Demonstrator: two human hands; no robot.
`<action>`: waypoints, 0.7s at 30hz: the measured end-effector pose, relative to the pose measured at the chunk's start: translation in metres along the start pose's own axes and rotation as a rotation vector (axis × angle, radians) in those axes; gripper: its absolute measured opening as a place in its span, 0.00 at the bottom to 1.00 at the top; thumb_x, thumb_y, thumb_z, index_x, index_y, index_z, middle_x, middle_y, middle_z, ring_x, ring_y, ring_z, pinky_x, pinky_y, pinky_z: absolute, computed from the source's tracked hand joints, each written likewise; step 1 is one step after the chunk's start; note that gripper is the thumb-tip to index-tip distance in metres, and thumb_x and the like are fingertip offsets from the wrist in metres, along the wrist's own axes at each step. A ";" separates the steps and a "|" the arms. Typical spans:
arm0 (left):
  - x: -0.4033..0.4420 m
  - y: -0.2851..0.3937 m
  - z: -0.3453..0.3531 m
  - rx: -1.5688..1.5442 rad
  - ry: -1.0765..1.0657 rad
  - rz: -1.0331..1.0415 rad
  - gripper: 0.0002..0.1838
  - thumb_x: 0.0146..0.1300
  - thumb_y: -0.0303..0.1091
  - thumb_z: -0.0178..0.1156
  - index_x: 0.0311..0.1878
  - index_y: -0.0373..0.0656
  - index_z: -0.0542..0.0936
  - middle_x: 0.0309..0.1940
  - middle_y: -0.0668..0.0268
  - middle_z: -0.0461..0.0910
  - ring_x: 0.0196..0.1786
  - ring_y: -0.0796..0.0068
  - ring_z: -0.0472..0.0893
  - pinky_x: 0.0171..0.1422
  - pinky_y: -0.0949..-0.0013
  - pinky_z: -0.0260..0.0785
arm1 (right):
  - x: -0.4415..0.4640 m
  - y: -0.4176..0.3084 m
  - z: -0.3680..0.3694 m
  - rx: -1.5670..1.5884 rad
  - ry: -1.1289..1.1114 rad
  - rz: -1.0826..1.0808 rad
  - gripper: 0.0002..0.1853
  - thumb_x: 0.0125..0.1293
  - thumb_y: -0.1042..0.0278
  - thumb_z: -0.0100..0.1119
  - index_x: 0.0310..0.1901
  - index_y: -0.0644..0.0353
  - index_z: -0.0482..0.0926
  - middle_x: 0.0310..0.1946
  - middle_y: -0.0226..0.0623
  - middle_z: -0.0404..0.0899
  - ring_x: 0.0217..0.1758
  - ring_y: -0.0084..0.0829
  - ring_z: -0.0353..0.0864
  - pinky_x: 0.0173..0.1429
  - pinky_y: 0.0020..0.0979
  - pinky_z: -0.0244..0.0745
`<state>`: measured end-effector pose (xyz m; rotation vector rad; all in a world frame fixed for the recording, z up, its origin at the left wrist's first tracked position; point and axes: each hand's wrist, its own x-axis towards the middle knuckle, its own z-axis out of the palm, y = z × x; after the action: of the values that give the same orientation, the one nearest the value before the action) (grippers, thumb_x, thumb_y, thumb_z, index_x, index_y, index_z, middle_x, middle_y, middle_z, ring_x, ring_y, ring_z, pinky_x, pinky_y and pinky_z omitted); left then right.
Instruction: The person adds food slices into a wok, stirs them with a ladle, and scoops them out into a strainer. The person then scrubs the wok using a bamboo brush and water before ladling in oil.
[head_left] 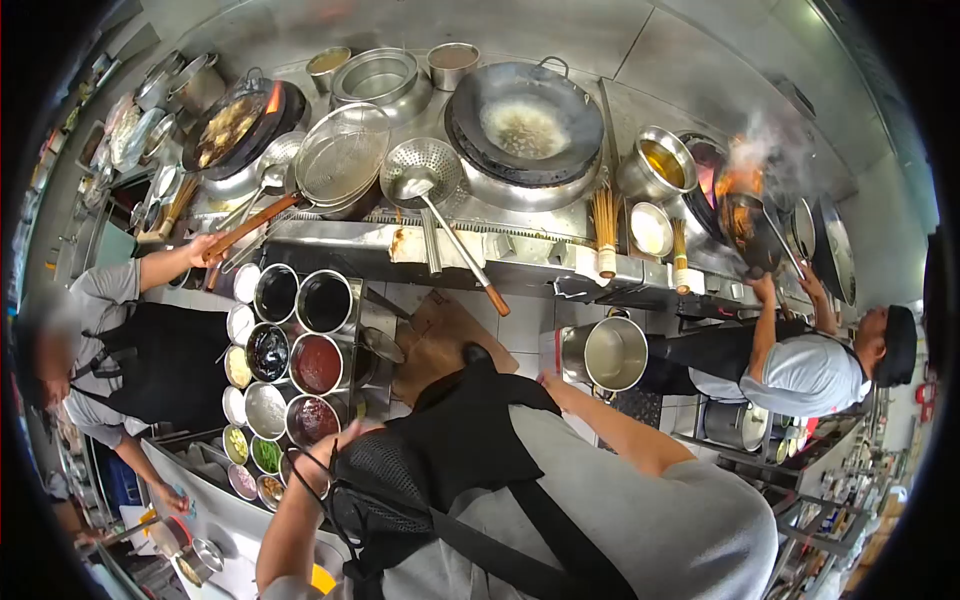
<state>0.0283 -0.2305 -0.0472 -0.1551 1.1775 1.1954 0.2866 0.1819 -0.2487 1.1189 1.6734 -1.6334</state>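
Observation:
My left hand (322, 452) is low in the view, beside the steel containers of sauce (312, 420); its fingers are blurred and partly hidden, and I cannot make out a held object. My right hand (549, 384) is at my right side, just left of a large steel pot (616, 354) with pale contents. Its fingers hardly show, and whether it touches the pot is unclear. Ahead, a wok (528, 115) of bubbling, cloudy liquid sits on the burner. A perforated ladle (421, 172) lies in front, with another ladle (463, 250) across it.
At left, a co-worker's hand (207, 250) grips a wooden-handled strainer (343, 155) near an oil-filled wok (228, 130). At right, another co-worker (800, 370) handles a flaming, smoking wok (742, 225). Bamboo brushes (606, 230) and an oil pot (661, 165) line the stove.

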 end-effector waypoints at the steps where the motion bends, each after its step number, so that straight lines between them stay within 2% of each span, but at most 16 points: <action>1: -0.008 -0.014 0.001 -0.141 0.101 -0.009 0.37 0.74 0.63 0.46 0.61 0.34 0.76 0.56 0.61 0.81 0.59 0.69 0.79 0.67 0.64 0.68 | -0.020 -0.023 -0.012 -0.007 -0.007 0.004 0.18 0.67 0.62 0.61 0.54 0.58 0.72 0.41 0.35 0.76 0.45 0.26 0.72 0.39 0.31 0.71; 3: -0.026 -0.045 0.001 -0.243 0.167 0.053 0.35 0.73 0.61 0.47 0.61 0.34 0.77 0.56 0.61 0.81 0.59 0.69 0.79 0.67 0.64 0.68 | -0.049 -0.059 -0.040 0.120 -0.416 -0.083 0.15 0.67 0.67 0.61 0.53 0.59 0.72 0.41 0.36 0.76 0.44 0.26 0.73 0.39 0.32 0.72; 5: -0.044 -0.076 0.003 -0.322 0.247 0.091 0.34 0.72 0.60 0.48 0.61 0.34 0.77 0.56 0.61 0.81 0.59 0.69 0.79 0.67 0.64 0.68 | -0.025 -0.056 -0.047 0.104 -0.420 -0.088 0.16 0.64 0.69 0.64 0.51 0.59 0.73 0.41 0.36 0.76 0.44 0.28 0.76 0.42 0.32 0.75; 7: -0.059 -0.105 0.010 -0.376 0.326 0.118 0.33 0.72 0.58 0.50 0.61 0.34 0.77 0.56 0.61 0.81 0.59 0.69 0.79 0.67 0.64 0.68 | 0.050 -0.016 -0.036 -0.407 -0.169 -0.235 0.13 0.63 0.69 0.65 0.49 0.58 0.76 0.44 0.37 0.78 0.47 0.30 0.78 0.43 0.34 0.77; 8: -0.066 -0.118 0.016 -0.396 0.369 0.130 0.32 0.71 0.57 0.50 0.60 0.35 0.77 0.56 0.61 0.81 0.58 0.69 0.79 0.66 0.64 0.68 | 0.061 -0.019 -0.035 -0.417 -0.178 -0.230 0.13 0.63 0.69 0.65 0.49 0.58 0.76 0.44 0.37 0.78 0.47 0.30 0.78 0.43 0.34 0.77; 9: -0.072 -0.127 0.021 -0.405 0.410 0.134 0.32 0.71 0.56 0.51 0.60 0.35 0.77 0.56 0.61 0.81 0.58 0.69 0.79 0.66 0.64 0.68 | 0.073 -0.026 -0.035 -0.252 -0.287 -0.240 0.13 0.63 0.69 0.64 0.48 0.58 0.78 0.45 0.37 0.78 0.48 0.31 0.77 0.44 0.34 0.77; 11: -0.081 -0.143 0.035 -0.406 0.481 0.124 0.31 0.71 0.55 0.52 0.60 0.35 0.77 0.56 0.61 0.81 0.58 0.69 0.79 0.66 0.64 0.69 | 0.054 -0.088 -0.035 -0.702 -0.292 -0.438 0.12 0.63 0.69 0.64 0.48 0.57 0.81 0.46 0.37 0.78 0.50 0.33 0.77 0.45 0.34 0.76; 12: -0.084 -0.148 0.042 -0.410 0.506 0.109 0.30 0.70 0.54 0.53 0.60 0.35 0.77 0.56 0.61 0.81 0.58 0.69 0.79 0.66 0.64 0.69 | -0.007 -0.162 -0.036 -1.312 -0.165 -0.634 0.13 0.63 0.69 0.64 0.49 0.56 0.81 0.45 0.37 0.79 0.50 0.33 0.77 0.45 0.34 0.75; 13: -0.086 -0.151 0.047 -0.405 0.533 0.094 0.29 0.70 0.53 0.53 0.60 0.35 0.78 0.56 0.61 0.80 0.58 0.69 0.79 0.66 0.64 0.69 | -0.044 -0.217 -0.038 -0.990 -0.241 -1.081 0.16 0.63 0.68 0.64 0.54 0.54 0.82 0.49 0.37 0.78 0.54 0.36 0.76 0.52 0.36 0.74; 14: -0.088 -0.152 0.052 -0.392 0.561 0.073 0.29 0.70 0.52 0.54 0.60 0.35 0.78 0.56 0.61 0.80 0.58 0.70 0.79 0.66 0.64 0.69 | -0.116 -0.292 -0.028 -0.485 -0.533 -1.113 0.16 0.65 0.67 0.64 0.55 0.56 0.82 0.52 0.38 0.78 0.56 0.38 0.78 0.55 0.40 0.74; 15: -0.086 -0.149 0.053 -0.366 0.582 0.052 0.28 0.69 0.52 0.55 0.60 0.35 0.78 0.56 0.61 0.80 0.58 0.70 0.79 0.66 0.64 0.69 | -0.155 -0.312 -0.020 -0.272 -0.772 -1.136 0.16 0.68 0.64 0.63 0.55 0.59 0.81 0.50 0.40 0.79 0.53 0.40 0.80 0.54 0.39 0.74; 16: -0.081 -0.142 0.051 -0.329 0.594 0.030 0.28 0.69 0.51 0.55 0.60 0.36 0.78 0.56 0.61 0.80 0.58 0.70 0.79 0.65 0.64 0.69 | -0.181 -0.340 -0.004 -0.347 -0.950 -1.770 0.16 0.70 0.62 0.62 0.53 0.63 0.81 0.47 0.41 0.81 0.50 0.40 0.83 0.50 0.38 0.77; 17: -0.075 -0.134 0.045 -0.282 0.601 0.004 0.27 0.69 0.50 0.56 0.59 0.36 0.78 0.56 0.61 0.80 0.58 0.70 0.79 0.65 0.64 0.69 | -0.206 -0.347 0.005 -0.024 -1.091 -1.846 0.13 0.72 0.62 0.59 0.53 0.56 0.82 0.52 0.38 0.80 0.54 0.36 0.78 0.49 0.40 0.77; 19: -0.051 -0.103 0.027 -0.157 0.600 -0.047 0.26 0.68 0.48 0.57 0.59 0.36 0.78 0.56 0.61 0.80 0.58 0.70 0.79 0.65 0.64 0.69 | -0.227 -0.356 0.020 -0.009 -1.135 -2.078 0.10 0.74 0.63 0.57 0.49 0.56 0.84 0.47 0.38 0.82 0.49 0.36 0.80 0.44 0.39 0.75; 21: -0.023 -0.063 0.008 -0.001 0.591 -0.099 0.25 0.68 0.47 0.58 0.59 0.36 0.78 0.56 0.61 0.80 0.58 0.70 0.79 0.65 0.64 0.69 | -0.228 -0.366 0.023 0.038 -1.198 -2.061 0.17 0.78 0.59 0.48 0.41 0.62 0.82 0.38 0.45 0.80 0.41 0.51 0.77 0.42 0.42 0.72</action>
<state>0.0846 -0.2666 -0.0548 -0.5912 1.6577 1.0930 0.0889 0.1462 0.1341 -2.1023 1.4396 -2.1709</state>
